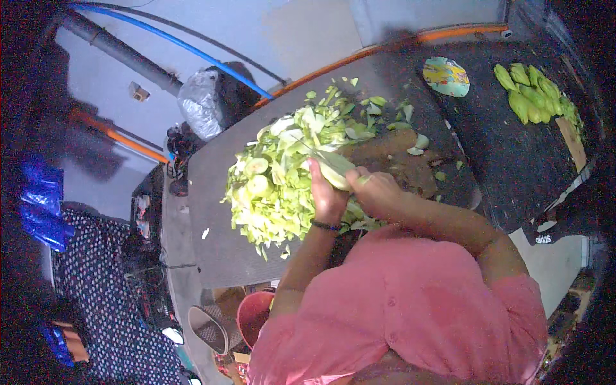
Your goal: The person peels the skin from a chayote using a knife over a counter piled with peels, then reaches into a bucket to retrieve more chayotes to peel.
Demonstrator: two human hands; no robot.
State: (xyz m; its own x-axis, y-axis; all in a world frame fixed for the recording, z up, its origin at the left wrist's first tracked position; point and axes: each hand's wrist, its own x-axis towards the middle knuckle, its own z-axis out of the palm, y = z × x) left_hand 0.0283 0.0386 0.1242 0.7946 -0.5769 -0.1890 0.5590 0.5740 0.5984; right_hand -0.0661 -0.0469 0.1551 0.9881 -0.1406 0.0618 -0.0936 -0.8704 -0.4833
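Observation:
My left hand holds a pale green vegetable piece, thumb up along its side, above the table. Close against it on the right is my right hand, its fingers curled at the near end of the piece. A thin blade-like edge lies along the piece; whether my right hand grips a knife handle cannot be told. A large heap of chopped light green leaves and stalks spreads under and left of my hands. Behind them, a brown cutting board bears scattered scraps.
The grey table holds the heap. On the dark surface at right are whole green vegetables and a patterned oval item. A silver plastic bag stands beyond the table. A red bucket and a woven basket are below the near edge.

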